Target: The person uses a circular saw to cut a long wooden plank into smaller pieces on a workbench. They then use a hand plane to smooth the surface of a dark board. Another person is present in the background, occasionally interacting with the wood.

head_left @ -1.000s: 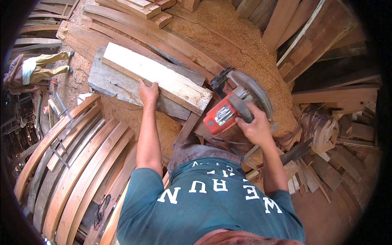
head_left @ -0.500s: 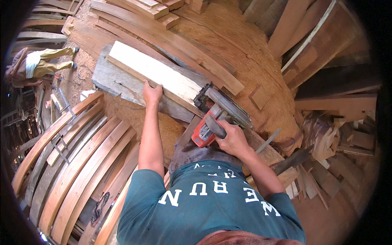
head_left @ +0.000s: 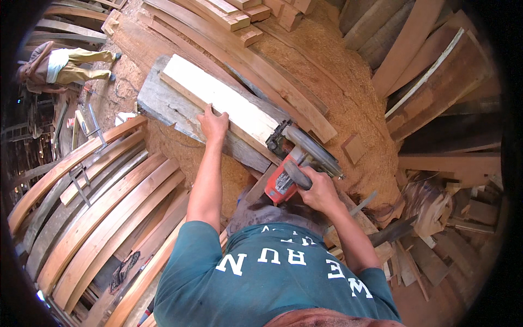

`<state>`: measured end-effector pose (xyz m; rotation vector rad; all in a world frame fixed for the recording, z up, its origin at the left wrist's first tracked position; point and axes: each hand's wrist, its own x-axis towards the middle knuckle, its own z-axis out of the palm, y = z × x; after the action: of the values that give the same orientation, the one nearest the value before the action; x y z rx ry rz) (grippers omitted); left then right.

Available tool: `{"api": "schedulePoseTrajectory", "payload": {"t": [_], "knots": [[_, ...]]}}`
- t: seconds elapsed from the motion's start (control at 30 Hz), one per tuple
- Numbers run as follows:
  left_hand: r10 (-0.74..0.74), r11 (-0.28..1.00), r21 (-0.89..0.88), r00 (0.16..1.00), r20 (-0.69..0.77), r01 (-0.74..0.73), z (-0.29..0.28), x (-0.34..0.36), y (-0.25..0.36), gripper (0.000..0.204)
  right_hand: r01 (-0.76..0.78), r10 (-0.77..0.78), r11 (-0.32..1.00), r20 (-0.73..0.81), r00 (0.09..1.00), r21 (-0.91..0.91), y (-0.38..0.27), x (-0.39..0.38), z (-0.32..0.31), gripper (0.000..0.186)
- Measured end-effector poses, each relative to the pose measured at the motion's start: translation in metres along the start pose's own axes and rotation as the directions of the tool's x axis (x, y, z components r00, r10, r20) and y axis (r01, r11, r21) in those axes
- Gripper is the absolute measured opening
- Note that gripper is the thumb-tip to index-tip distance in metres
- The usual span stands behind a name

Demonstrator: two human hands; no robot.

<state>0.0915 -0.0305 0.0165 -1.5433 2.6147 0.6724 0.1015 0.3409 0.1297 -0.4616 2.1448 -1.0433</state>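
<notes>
Pale beam [head_left: 224,98]: upper centre, atop grey board [head_left: 173,109], apparently for support.
Left hand [head_left: 213,124]: spread against beam's edge, seemingly steadying.
Right hand [head_left: 319,191]: gripping red saw [head_left: 281,183] (trigger hidden) at beam's lower-right end.

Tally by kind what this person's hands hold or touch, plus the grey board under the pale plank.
Red power saw, in the right hand: 1
Pale plank, touched by the left hand: 1
Grey board, beneath the plank: 1
Total: 3

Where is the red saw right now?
In the head view, the saw is just right of centre, held by the right hand at the lower-right end of the pale board.
</notes>
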Motion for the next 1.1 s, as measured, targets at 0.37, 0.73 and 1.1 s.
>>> {"api": "schedulePoseTrajectory", "payload": {"t": [0.37,0.73,1.1], "knots": [[0.008,1.000,-0.019,1.000,-0.014,-0.008,0.010,0.007,-0.009,0.081,-0.022,0.022,1.000,0.022,1.000,0.007,0.002,0.001,-0.002,0.050],[-0.205,0.975,0.102,0.974,0.093,0.196,-0.010,0.015,-0.032,0.127,-0.048,0.047,0.999,0.050,0.998,0.009,0.008,0.004,-0.006,0.049],[-0.508,0.856,-0.186,0.853,-0.122,0.483,0.005,0.037,-0.080,0.097,-0.023,0.023,0.998,-0.007,1.000,0.061,-0.002,0.002,-0.007,0.034]]}}
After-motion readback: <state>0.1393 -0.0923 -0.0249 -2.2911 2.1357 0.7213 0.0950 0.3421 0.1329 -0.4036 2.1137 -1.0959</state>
